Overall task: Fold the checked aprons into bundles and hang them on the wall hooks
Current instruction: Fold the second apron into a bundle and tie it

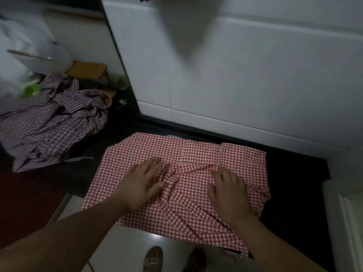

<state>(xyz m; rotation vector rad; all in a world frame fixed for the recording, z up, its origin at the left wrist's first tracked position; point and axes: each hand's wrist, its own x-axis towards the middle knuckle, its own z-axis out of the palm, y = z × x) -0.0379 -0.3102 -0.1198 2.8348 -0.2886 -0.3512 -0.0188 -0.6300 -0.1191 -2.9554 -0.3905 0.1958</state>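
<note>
Red apron (196,154) lies spread on the dark counter (294,173), front edge hanging off. Both hands flat on it, fingers straight, gripping nothing: left hand (142,182), right hand (228,194). Tip: smooth the bunched straps (182,171) between them flat first, then fold square.

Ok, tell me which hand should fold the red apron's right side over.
Right. The right hand lies flat nearest that side of the apron; the left hand presses the middle and can pin it.
</note>
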